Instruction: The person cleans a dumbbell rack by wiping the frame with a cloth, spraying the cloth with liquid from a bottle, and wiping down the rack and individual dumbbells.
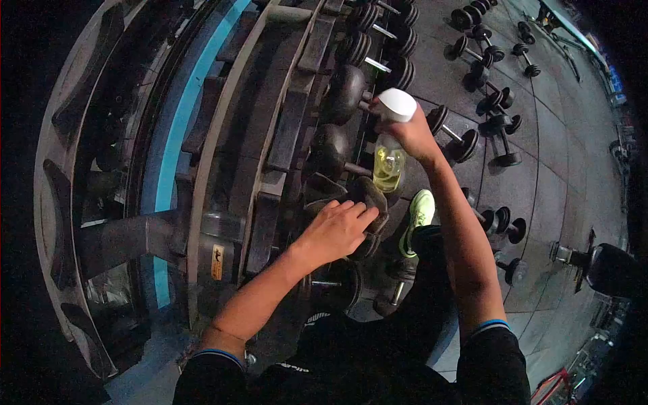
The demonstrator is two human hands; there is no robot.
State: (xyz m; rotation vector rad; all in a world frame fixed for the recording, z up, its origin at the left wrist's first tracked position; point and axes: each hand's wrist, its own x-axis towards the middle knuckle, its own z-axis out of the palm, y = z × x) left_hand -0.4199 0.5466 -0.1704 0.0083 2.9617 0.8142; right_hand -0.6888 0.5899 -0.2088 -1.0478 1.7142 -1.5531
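Note:
My right hand [408, 131] is wrapped round the neck of a clear spray bottle [389, 165] with a white head and yellow liquid inside. The bottle is upright above the dumbbells on the rack. Lower and to the left, my left hand [339, 228] presses a dark grey cloth [370, 196] against a dumbbell, its fingers bent over the fabric. The cloth covers much of that dumbbell. Just beyond it lies a black round-headed dumbbell [329, 150] with a metal handle, close to the bottle.
On my left runs a metal rack [226, 128] with dark shelf pads and a blue strip [192, 88]. Several plate dumbbells [354, 48] line up farther along. More dumbbells [466, 145] lie on the tiled floor to the right. My bright yellow-green shoe [421, 212] is beside them. A black padded piece [611, 270] stands far right.

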